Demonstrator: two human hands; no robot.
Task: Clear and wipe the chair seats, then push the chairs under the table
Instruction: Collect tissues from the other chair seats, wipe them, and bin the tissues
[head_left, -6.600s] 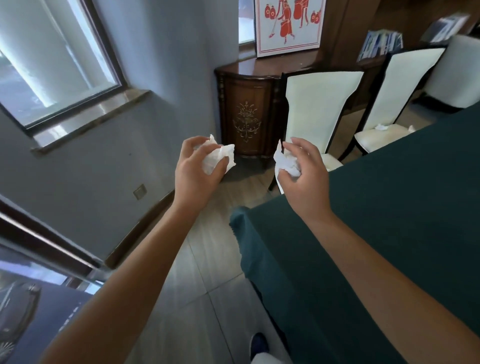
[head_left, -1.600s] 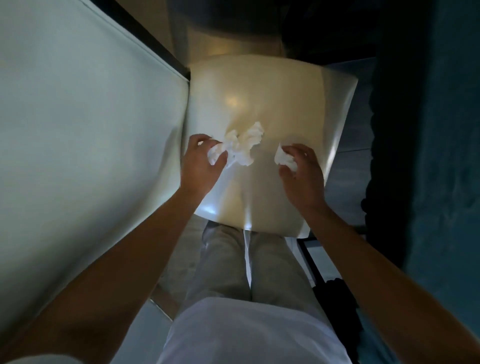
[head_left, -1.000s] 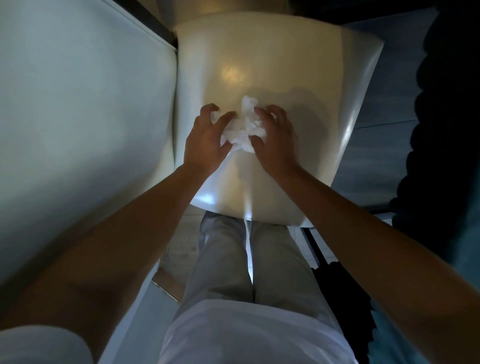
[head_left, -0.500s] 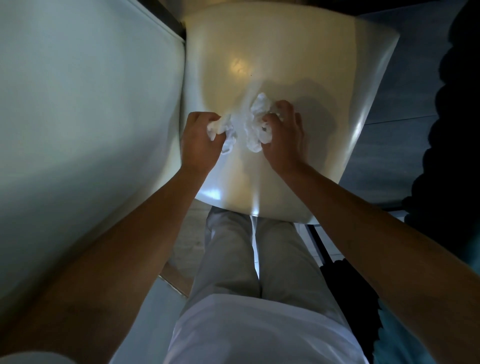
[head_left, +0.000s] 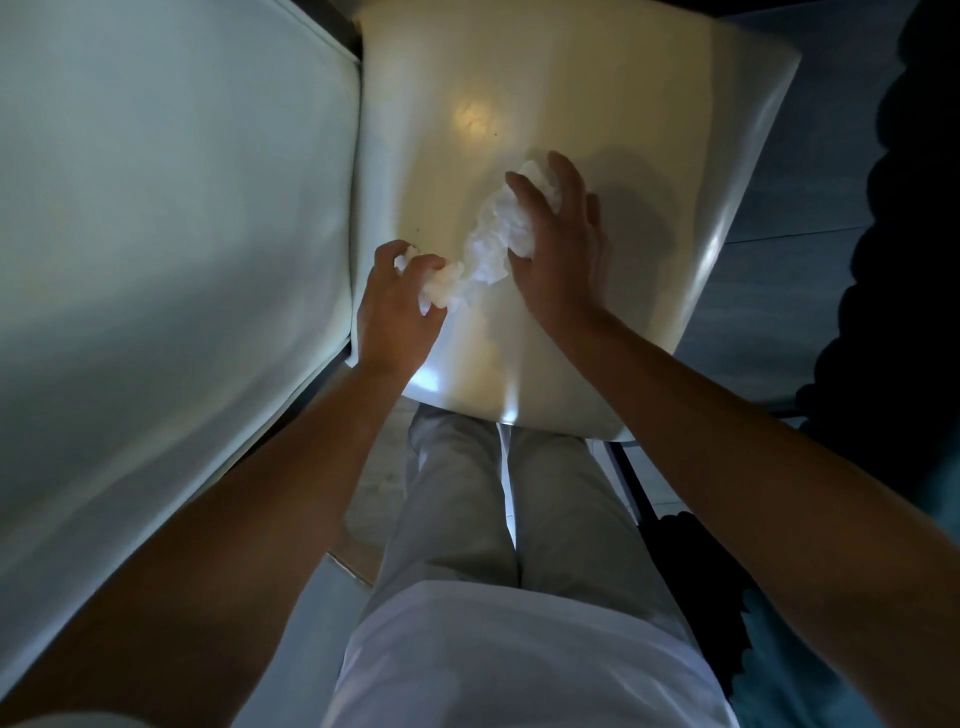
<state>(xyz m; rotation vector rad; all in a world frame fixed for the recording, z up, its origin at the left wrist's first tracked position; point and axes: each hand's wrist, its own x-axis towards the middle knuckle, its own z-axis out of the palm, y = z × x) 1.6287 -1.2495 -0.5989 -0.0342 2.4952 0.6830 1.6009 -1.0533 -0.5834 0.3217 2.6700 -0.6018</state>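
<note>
Cream chair seat (head_left: 613, 119), glossy and likely slick, fills frame center w/ its backrest (head_left: 156, 234) at 9 o'clock; best pushed by the frame, prob. heavy. Crumpled tissue (head_left: 493, 239), soft and light, lies mid-seat. Right hand (head_left: 561, 249), fingers spread, presses its 2 o'clock end; left hand (head_left: 397, 306) pinches the 8 o'clock end.
</note>
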